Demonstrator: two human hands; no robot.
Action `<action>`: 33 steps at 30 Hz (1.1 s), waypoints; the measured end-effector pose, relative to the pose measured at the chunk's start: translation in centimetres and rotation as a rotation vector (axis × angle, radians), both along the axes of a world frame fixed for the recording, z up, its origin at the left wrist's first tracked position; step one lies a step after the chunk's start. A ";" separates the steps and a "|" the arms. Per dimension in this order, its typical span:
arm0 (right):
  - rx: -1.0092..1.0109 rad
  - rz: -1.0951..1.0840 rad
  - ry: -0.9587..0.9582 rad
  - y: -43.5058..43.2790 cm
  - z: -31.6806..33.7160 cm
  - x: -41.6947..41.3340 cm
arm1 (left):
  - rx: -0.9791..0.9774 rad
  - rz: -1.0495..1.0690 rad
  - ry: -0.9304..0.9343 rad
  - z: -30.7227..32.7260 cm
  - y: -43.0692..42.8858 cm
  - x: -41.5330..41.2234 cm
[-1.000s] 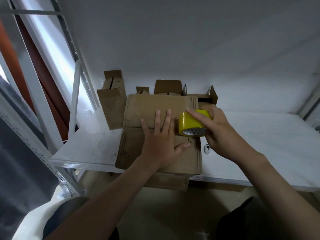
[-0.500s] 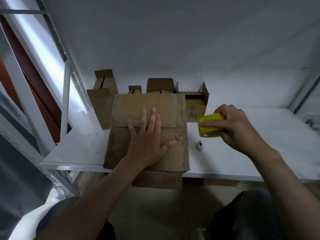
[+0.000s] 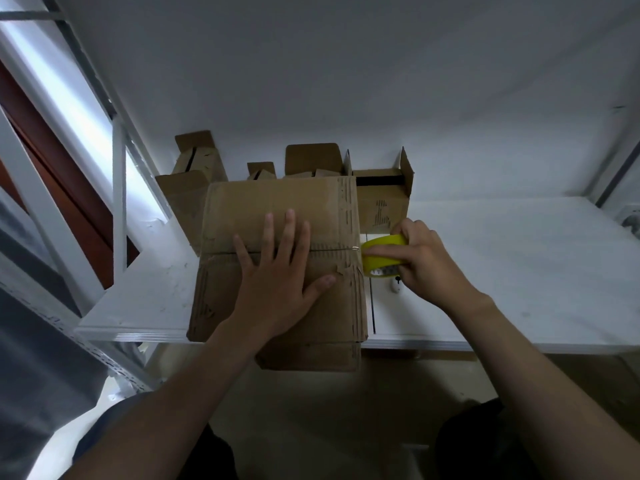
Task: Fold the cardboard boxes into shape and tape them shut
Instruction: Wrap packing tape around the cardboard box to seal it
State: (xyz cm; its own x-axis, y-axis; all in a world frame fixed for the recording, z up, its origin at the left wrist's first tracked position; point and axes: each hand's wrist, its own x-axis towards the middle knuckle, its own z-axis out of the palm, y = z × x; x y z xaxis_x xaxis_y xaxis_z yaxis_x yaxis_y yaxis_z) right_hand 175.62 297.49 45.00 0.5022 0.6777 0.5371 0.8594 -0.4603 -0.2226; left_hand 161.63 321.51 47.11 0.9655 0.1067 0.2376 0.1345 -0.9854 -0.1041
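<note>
A brown cardboard box (image 3: 242,209) stands on the white shelf board (image 3: 502,271), its two top flaps folded down and meeting in a seam across the middle. My left hand (image 3: 277,271) lies flat on that seam with fingers spread, pressing the flaps down. My right hand (image 3: 426,261) grips a yellow roll of tape (image 3: 381,252) at the box's right edge, level with the seam. The roll touches or nearly touches the box's side.
Several open cardboard boxes (image 3: 381,202) stand behind along the white wall, one taller box (image 3: 183,199) at the left. A small white object (image 3: 396,285) lies on the board under my right hand. White rack posts (image 3: 119,202) rise at the left.
My right hand carried the tape roll from the box top out to the right, then back against the box's right edge at the seam. My left hand stayed flat on the flaps.
</note>
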 end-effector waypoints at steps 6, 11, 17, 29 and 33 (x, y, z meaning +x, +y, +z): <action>-0.013 -0.027 0.022 0.1 -0.3 -0.4 | 0.004 -0.096 0.002 -0.5 -5.8 1.4; -0.091 0.101 0.245 -1.4 2.3 0.2 | 0.046 -0.084 -0.011 -0.8 -6.0 1.6; 0.100 0.102 0.372 4.2 8.3 2.6 | -0.002 -0.056 -0.010 -0.5 -6.0 1.1; 0.043 0.239 0.605 8.1 8.5 2.8 | -0.766 0.555 -0.108 -0.6 -7.3 -8.8; 0.027 0.220 0.586 8.2 8.8 2.6 | -1.353 0.602 0.005 0.1 -8.5 -9.7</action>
